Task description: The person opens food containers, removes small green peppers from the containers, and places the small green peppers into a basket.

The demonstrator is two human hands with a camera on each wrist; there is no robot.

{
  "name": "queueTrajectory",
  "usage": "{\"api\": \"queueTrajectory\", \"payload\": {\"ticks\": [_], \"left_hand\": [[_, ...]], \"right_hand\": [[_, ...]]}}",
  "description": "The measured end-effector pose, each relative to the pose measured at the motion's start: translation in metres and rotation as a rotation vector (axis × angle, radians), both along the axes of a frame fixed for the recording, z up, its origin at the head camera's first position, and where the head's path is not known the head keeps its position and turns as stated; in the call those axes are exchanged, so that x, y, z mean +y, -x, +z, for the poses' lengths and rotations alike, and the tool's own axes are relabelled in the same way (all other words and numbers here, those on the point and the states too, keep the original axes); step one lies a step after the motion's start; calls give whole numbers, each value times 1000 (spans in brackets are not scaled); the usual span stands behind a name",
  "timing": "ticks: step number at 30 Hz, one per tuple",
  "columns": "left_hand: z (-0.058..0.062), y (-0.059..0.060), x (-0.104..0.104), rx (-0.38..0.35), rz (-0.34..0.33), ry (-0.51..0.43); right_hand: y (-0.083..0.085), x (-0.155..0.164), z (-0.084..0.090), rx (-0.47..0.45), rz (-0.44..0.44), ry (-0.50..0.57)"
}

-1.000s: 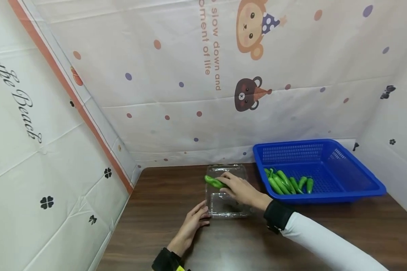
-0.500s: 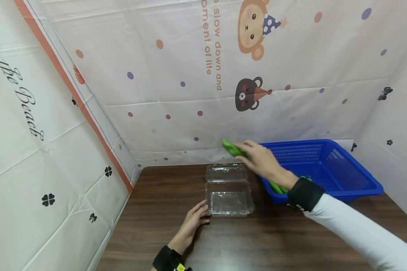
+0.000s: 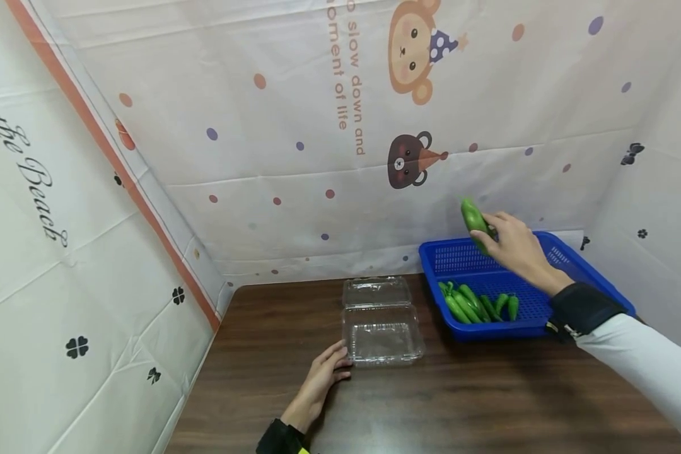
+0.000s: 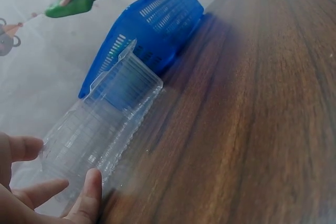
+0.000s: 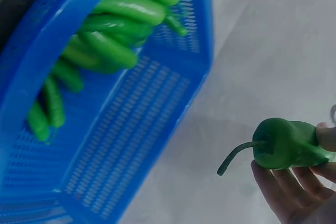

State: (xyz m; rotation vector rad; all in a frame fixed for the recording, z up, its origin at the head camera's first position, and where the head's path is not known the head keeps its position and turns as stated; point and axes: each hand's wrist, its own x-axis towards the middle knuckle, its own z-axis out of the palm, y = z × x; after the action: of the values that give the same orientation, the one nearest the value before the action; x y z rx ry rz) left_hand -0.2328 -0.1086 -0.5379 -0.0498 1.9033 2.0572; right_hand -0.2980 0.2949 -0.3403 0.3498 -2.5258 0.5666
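Observation:
My right hand [image 3: 513, 243] holds a green pepper [image 3: 473, 219] in the air above the back of the blue basket [image 3: 584, 277]. The right wrist view shows the pepper [image 5: 286, 144] with its curved stem, pinched in my fingertips [image 5: 294, 190]. Several more green peppers [image 3: 473, 302] lie in the basket's front left corner. A clear plastic clamshell box [image 3: 381, 325] lies open and empty on the wooden table [image 3: 488, 403]. My left hand [image 3: 325, 373] rests flat on the table, its fingers [image 4: 86, 195] touching the box's near left corner.
Printed white sheets [image 3: 295, 139] wall in the table at the back, left and right. The basket stands at the table's back right corner, just right of the clamshell box.
My right hand lifted the green pepper out of the clear box and carried it up and to the right, over the blue basket. The left hand stayed where it was.

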Motion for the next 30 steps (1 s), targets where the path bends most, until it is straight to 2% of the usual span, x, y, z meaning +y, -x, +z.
{"api": "queueTrajectory", "payload": {"ticks": [7,16,24,30], "left_hand": [[2,-1,0,3,11,-4],[0,-2,1,-2,29,-14],[0,-2,1,6,8,-7],[0,0,-1,4,25,-4]], "right_hand": [[6,12,-13,-39,-31,-27],[13,17,-22,-21,-16,-50],[12,28,-34,-128,5,-55],[11,30,-36,-266,-13,-38]]}}
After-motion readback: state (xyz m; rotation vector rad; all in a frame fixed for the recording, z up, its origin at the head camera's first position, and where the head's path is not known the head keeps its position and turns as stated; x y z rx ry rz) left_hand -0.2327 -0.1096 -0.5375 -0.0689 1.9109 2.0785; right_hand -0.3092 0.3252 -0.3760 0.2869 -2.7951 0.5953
